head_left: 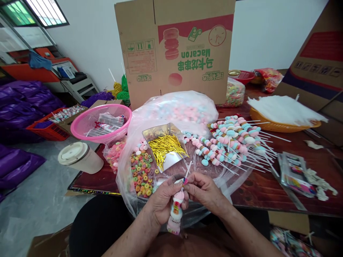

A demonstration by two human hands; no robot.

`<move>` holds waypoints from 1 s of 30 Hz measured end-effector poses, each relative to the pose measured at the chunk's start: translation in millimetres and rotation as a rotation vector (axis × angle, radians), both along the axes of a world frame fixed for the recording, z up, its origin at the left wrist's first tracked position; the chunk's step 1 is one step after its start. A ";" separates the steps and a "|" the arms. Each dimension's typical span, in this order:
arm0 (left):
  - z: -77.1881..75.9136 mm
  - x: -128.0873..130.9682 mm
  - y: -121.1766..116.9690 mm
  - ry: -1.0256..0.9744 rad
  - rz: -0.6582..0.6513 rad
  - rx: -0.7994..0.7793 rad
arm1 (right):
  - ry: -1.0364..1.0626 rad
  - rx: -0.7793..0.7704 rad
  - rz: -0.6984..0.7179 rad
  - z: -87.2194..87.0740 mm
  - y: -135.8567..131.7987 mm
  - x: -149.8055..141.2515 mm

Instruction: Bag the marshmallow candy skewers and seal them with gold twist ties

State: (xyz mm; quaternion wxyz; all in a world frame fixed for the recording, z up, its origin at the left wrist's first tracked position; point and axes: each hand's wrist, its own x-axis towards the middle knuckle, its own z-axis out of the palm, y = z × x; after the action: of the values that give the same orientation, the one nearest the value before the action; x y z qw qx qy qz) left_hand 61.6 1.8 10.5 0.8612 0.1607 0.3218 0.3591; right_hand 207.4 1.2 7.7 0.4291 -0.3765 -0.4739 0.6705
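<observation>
A wrapped marshmallow skewer [176, 210] hangs head down between my hands, its white stick pointing up. My left hand [166, 196] is closed around the neck of its printed clear wrapper. With thumb and forefinger, my right hand [200, 187] pinches the gathered end of the wrapper at the stick; any tie there is mostly covered by my fingers. Just beyond my hands lies a silver pouch [171, 160] with gold twist ties [166, 148] spilling over it. Small ring candies [143, 171] are spread to its left. Bare marshmallow skewers [233, 139] are piled to the right.
A large clear plastic bag [150, 110] of marshmallows lies before an upright cardboard box [174, 46]. At left stand a pink basket [75, 130] of wrappers and a lidded cup [89, 160]. An orange basket [284, 125] of white sticks and a stack of wrappers [293, 171] sit right.
</observation>
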 end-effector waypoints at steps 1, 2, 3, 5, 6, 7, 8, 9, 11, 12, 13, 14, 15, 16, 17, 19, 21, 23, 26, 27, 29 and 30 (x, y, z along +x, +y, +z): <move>1.0 0.5 0.2 0.049 0.039 0.005 | -0.023 0.009 -0.008 -2.3 -0.5 -0.9; 2.4 0.9 0.2 0.104 0.078 0.014 | -0.056 0.021 -0.013 -3.9 -0.8 -1.2; 4.2 1.3 0.0 0.162 0.114 0.029 | -0.102 0.043 -0.025 -4.6 -0.8 -1.1; 8.9 1.4 -0.6 0.278 0.155 0.094 | -0.237 0.134 -0.068 -4.0 -0.5 -0.2; 11.8 1.2 -0.8 0.336 0.156 0.137 | -0.315 0.199 -0.095 -2.9 -0.2 0.3; 14.6 0.9 -1.0 0.392 0.151 0.181 | -0.387 0.268 -0.121 -1.8 0.0 0.4; 17.2 0.5 -1.1 0.442 0.146 0.222 | -0.447 0.336 -0.145 -0.8 0.1 0.3; 19.2 0.1 -1.1 0.483 0.143 0.254 | -0.499 0.408 -0.167 -0.1 0.0 -0.4; 20.7 0.1 -0.6 0.530 0.148 0.291 | -0.595 0.563 -0.208 -0.3 -0.8 -2.6; 19.9 0.6 -0.3 0.529 0.160 0.290 | -0.642 0.641 -0.220 -1.3 -1.5 -4.0; 18.2 1.5 0.0 0.513 0.180 0.270 | -0.689 0.712 -0.222 -2.8 -2.2 -5.4; 15.7 2.9 0.1 0.488 0.206 0.231 | -0.736 0.769 -0.211 -4.6 -3.0 -6.7; 12.9 4.5 0.1 0.458 0.235 0.181 | -0.784 0.811 -0.190 -6.6 -3.7 -7.7; 10.0 6.3 -0.2 0.428 0.262 0.133 | -0.837 0.836 -0.168 -8.5 -4.1 -8.4; 7.5 8.0 -0.7 0.401 0.285 0.107 | -0.891 0.850 -0.156 -10.2 -4.3 -8.7; 4.3 10.9 -1.8 0.373 0.314 0.138 | -0.959 0.851 -0.175 -11.8 -3.7 -8.7; 3.8 12.5 -2.2 0.365 0.319 0.213 | -0.917 0.821 -0.218 -10.6 -2.1 -8.3; 5.1 12.7 -1.5 0.369 0.337 0.253 | -0.808 0.783 -0.249 -7.1 0.0 -7.9; 8.1 12.5 0.4 0.379 0.358 0.246 | -0.659 0.669 -0.271 -1.0 2.1 -7.6; 9.0 12.7 0.8 0.387 0.356 0.245 | -0.631 0.631 -0.271 0.4 2.3 -7.6; 10.6 13.4 1.1 0.419 0.345 0.249 | -0.623 0.614 -0.268 1.7 2.1 -8.0; 11.2 13.8 0.9 0.442 0.353 0.260 | -0.647 0.640 -0.275 1.5 1.8 -8.5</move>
State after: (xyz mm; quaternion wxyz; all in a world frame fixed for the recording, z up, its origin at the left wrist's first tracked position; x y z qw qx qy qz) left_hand 75.4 2.7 21.7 0.6669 0.2853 0.4758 0.4975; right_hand 198.9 3.0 9.2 0.4388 -0.4740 -0.7117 0.2761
